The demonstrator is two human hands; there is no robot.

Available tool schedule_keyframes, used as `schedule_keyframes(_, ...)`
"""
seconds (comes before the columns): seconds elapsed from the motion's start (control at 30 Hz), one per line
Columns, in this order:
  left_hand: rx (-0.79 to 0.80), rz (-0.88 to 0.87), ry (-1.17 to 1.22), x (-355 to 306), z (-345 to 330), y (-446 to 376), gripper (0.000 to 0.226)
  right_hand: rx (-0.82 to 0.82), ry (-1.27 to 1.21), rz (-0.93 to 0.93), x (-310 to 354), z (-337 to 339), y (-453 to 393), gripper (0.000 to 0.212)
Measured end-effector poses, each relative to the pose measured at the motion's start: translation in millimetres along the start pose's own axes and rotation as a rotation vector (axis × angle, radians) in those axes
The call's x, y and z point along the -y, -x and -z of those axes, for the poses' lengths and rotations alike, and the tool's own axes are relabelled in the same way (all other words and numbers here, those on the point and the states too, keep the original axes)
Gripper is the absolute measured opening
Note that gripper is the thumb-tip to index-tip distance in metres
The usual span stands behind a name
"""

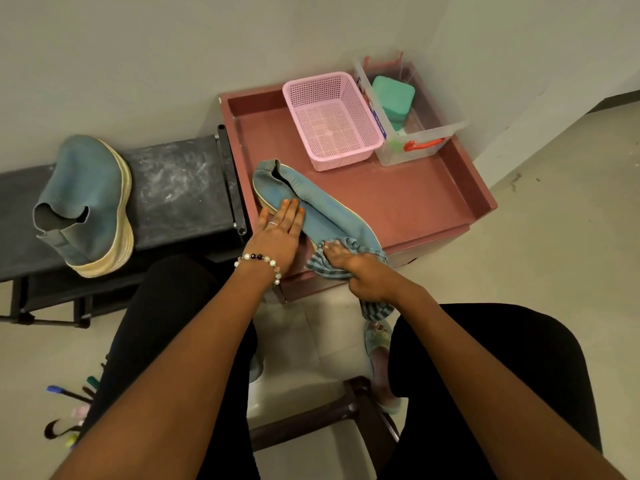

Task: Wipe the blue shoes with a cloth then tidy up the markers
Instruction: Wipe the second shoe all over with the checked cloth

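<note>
Head view showed the left hand (281, 226) lying flat, fingers straight, pressing on the heel end of a blue shoe (311, 206) that lay on its side across the near edge of a maroon tray-topped table (433, 202). The right hand (360, 268) gripped a bunched blue striped cloth (332, 263) and held it against the toe end of that same shoe, with a tail of the cloth hanging below the wrist. A beaded bracelet (263, 259) circled the left wrist.

Farther back on the maroon table stood a pink mesh basket (332, 121), and just beside it on the right a clear plastic box (415, 140) with a red handle, holding a teal container (394, 97).

To the left, the second blue shoe (86, 202) rested on a dark, dusty bench (180, 188) against the wall, its pale sole turned toward the right.

Several markers (69, 400) lay scattered on the floor at the lower left, partly hidden by the person's leg. A dark brown stool (346, 407) showed between the knees.
</note>
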State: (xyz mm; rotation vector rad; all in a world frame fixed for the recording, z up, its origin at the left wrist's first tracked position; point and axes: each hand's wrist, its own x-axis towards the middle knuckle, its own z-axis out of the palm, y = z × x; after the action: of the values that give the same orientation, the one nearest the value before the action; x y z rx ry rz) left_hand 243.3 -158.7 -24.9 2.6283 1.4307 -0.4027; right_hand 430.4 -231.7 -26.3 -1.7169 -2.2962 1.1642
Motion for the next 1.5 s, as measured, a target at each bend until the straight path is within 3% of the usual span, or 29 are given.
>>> schedule_keyframes(0.2, 0.124, -0.013, -0.095, 2.5, 8.3, -7.1, 0.066, -0.119, -0.155, -0.004, 10.9, 1.4, -54.0, 0.069)
schedule_keyframes(0.37, 0.227, -0.011, -0.03, 6.8, 19.2, -16.0, 0.081, -0.258, -0.351, -0.01, 9.5, -1.7, -67.8, 0.061)
schedule_keyframes(0.7, 0.155, -0.019, 0.037, 9.3, 7.5, -13.4, 0.055, 0.021, -0.212, 0.014, -22.4, -1.2, 3.7, 0.068)
schedule_keyframes(0.83, 0.178, -0.008, 0.024, 8.7, 6.6, -15.6, 0.056, -0.037, -0.164, 0.055, -4.9, -1.8, -41.3, 0.062)
schedule_keyframes(1.0, 0.244, 0.014, 0.028, 6.7, 16.9, -20.6, 0.058, -0.269, -0.353, 0.021, 7.3, 4.3, -72.7, 0.068)
schedule_keyframes(1.1, 0.244, 0.004, 0.017, 6.1, 17.0, -18.7, 0.059, -0.25, -0.294, 0.051, 6.4, -2.1, -64.8, 0.065)
schedule_keyframes(1.2, 0.218, 0.005, 0.031, 6.6, 16.1, -15.4, 0.059, -0.113, -0.259, 0.048, -1.5, -4.2, -47.2, 0.059)
schedule_keyframes(1.37, 0.193, 0.007, 0.072, 5.3, 16.5, -12.8, 0.056, 0.092, -0.269, -0.085, -11.1, 16.7, 7.5, 0.054)
schedule_keyframes(1.43, 0.182, -0.017, 0.068, 8.8, 13.6, -11.3, 0.062, 0.07, -0.404, -0.219, 1.6, 37.8, 22.0, 0.051)
schedule_keyframes(1.5, 0.155, -0.031, 0.077, 10.9, 9.6, -9.6, 0.071, -0.057, -0.583, -0.303, 10.0, 53.1, 31.9, 0.05)
